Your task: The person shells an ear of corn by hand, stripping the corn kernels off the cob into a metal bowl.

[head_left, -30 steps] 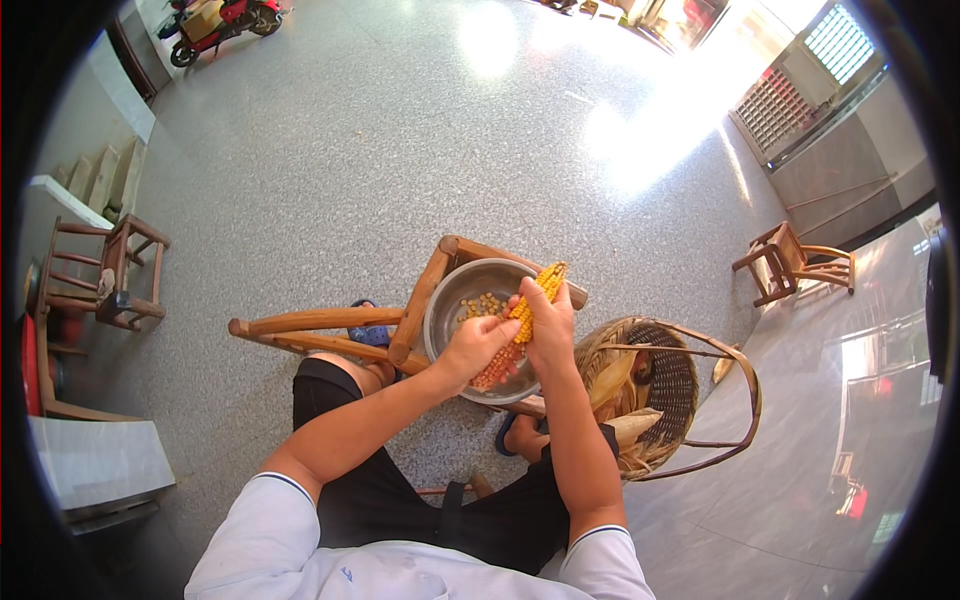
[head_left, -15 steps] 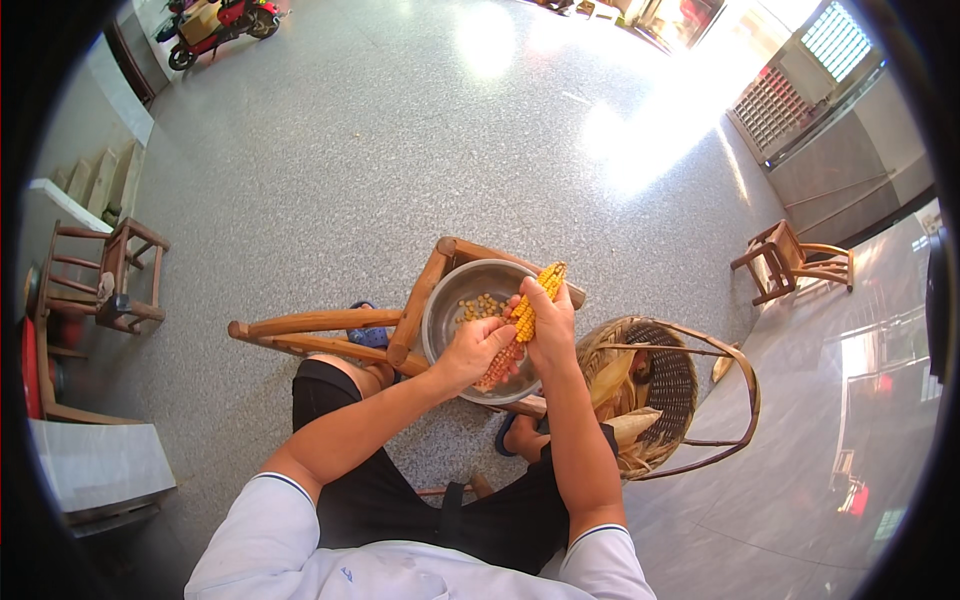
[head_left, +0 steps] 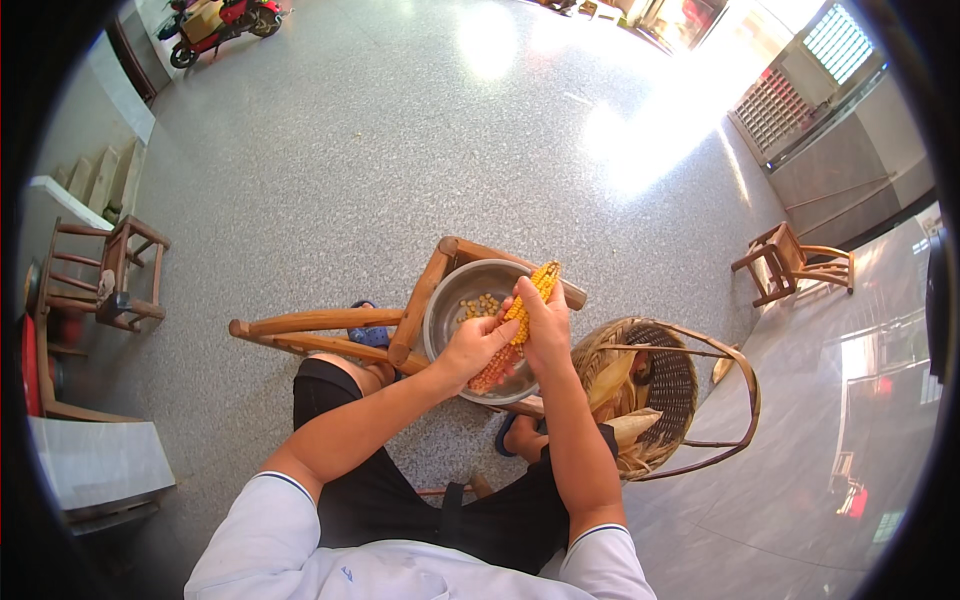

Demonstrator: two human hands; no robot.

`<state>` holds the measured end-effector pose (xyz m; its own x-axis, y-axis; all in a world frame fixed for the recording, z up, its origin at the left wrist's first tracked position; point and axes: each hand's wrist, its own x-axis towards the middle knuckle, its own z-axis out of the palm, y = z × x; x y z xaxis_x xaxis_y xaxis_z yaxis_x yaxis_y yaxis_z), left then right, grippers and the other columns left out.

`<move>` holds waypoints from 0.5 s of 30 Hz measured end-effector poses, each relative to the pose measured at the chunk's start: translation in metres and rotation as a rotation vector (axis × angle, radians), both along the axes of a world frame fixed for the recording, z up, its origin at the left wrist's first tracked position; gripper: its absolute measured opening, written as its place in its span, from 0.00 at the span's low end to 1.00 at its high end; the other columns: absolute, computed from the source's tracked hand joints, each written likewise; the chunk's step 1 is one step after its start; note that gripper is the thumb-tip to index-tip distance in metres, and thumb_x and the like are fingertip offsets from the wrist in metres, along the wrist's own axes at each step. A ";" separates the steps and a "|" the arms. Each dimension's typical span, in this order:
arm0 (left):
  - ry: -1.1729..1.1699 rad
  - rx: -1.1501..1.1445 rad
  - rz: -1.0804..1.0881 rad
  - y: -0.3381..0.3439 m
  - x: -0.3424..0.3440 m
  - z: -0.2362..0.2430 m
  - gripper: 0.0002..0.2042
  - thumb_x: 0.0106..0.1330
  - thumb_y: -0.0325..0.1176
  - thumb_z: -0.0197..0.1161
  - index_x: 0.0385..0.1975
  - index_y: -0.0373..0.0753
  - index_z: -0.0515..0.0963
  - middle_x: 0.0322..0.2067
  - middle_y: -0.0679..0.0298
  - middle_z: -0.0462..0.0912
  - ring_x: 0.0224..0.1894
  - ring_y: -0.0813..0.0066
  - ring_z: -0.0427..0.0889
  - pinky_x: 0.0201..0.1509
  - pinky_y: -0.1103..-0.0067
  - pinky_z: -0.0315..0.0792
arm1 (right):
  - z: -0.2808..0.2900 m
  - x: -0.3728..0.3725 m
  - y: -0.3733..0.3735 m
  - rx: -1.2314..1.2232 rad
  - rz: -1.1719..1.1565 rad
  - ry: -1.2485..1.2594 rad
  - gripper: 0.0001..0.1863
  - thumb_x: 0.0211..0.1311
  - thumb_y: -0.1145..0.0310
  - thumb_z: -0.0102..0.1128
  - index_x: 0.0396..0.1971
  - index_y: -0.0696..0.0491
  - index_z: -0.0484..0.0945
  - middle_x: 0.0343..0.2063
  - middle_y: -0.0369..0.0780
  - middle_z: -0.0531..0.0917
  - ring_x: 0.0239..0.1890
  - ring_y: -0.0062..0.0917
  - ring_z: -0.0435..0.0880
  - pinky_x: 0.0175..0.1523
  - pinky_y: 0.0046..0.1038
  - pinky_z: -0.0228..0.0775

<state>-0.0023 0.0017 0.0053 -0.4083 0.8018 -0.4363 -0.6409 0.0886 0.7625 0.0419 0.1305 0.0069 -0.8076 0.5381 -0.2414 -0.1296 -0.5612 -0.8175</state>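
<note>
An ear of corn (head_left: 543, 281) slants over a steel basin (head_left: 439, 325). Yellow kernels cover its upper part, while the lower part is bare and reddish. My right hand (head_left: 547, 326) is wrapped around the ear from the right. From the left, my left hand (head_left: 474, 350) is closed against its middle, the thumb pressed where yellow meets red. The fingers under the ear are partly hidden. Loose corn kernels (head_left: 481, 306) lie at the bottom of the basin, which rests on a wooden chair frame (head_left: 425, 297) in front of my knees.
A wicker basket (head_left: 679, 392) with corn husks (head_left: 632, 426) stands by my right leg, its handle sticking out rightward. Small wooden chairs (head_left: 128, 270) are at the far left and right. A red motorbike (head_left: 222, 28) is parked at the back left.
Both hands and the ear have shifted slightly left and down over the basin. The hands keep hold of it; the basin and basket have not moved.
</note>
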 end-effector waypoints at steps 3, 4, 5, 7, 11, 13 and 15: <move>0.077 0.053 -0.008 -0.002 0.001 -0.006 0.20 0.69 0.50 0.55 0.40 0.35 0.73 0.26 0.63 0.80 0.23 0.78 0.80 0.22 0.83 0.75 | 0.005 0.000 -0.002 0.004 0.003 0.003 0.15 0.65 0.67 0.59 0.44 0.52 0.63 0.28 0.35 0.74 0.27 0.18 0.78 0.28 0.21 0.75; 0.064 0.093 -0.006 -0.002 0.001 -0.007 0.20 0.69 0.49 0.55 0.40 0.35 0.73 0.27 0.63 0.80 0.23 0.78 0.80 0.23 0.83 0.75 | 0.005 0.000 -0.001 -0.013 -0.003 0.010 0.15 0.65 0.68 0.59 0.44 0.52 0.63 0.29 0.35 0.74 0.27 0.18 0.77 0.28 0.21 0.75; 0.051 0.133 -0.004 -0.002 0.001 -0.007 0.19 0.69 0.49 0.56 0.40 0.35 0.73 0.27 0.63 0.80 0.24 0.78 0.80 0.24 0.83 0.76 | 0.005 0.000 0.000 -0.030 -0.008 0.017 0.15 0.65 0.68 0.59 0.44 0.52 0.63 0.29 0.35 0.74 0.27 0.18 0.77 0.28 0.21 0.75; 0.067 0.142 -0.010 -0.003 0.001 -0.006 0.19 0.69 0.49 0.55 0.40 0.34 0.73 0.27 0.63 0.80 0.24 0.78 0.81 0.24 0.83 0.76 | 0.002 0.000 0.002 -0.037 -0.011 0.027 0.15 0.65 0.68 0.59 0.45 0.52 0.63 0.29 0.35 0.74 0.27 0.18 0.77 0.28 0.21 0.75; 0.100 0.155 -0.016 -0.003 0.002 -0.005 0.20 0.71 0.48 0.53 0.40 0.33 0.72 0.28 0.62 0.80 0.25 0.77 0.81 0.26 0.82 0.76 | 0.001 0.002 0.004 -0.046 0.015 0.035 0.14 0.66 0.70 0.56 0.47 0.53 0.63 0.32 0.36 0.73 0.29 0.21 0.77 0.32 0.25 0.76; 0.104 0.154 -0.012 -0.003 0.003 -0.006 0.20 0.72 0.48 0.51 0.40 0.33 0.72 0.28 0.61 0.80 0.25 0.76 0.81 0.26 0.82 0.76 | 0.001 0.002 0.005 -0.054 0.013 0.044 0.14 0.66 0.71 0.56 0.47 0.53 0.64 0.32 0.36 0.73 0.29 0.21 0.77 0.32 0.25 0.76; 0.107 0.152 -0.008 -0.002 0.003 -0.007 0.20 0.73 0.47 0.48 0.40 0.33 0.72 0.28 0.60 0.80 0.25 0.75 0.81 0.26 0.81 0.76 | 0.001 0.002 0.006 -0.062 0.013 0.053 0.14 0.66 0.71 0.56 0.47 0.53 0.64 0.32 0.36 0.73 0.29 0.21 0.77 0.32 0.25 0.76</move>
<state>0.0009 0.0000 -0.0020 -0.4393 0.8585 -0.2646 -0.5554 -0.0281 0.8311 0.0438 0.1364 0.0082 -0.8270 0.5127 -0.2306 -0.1641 -0.6124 -0.7733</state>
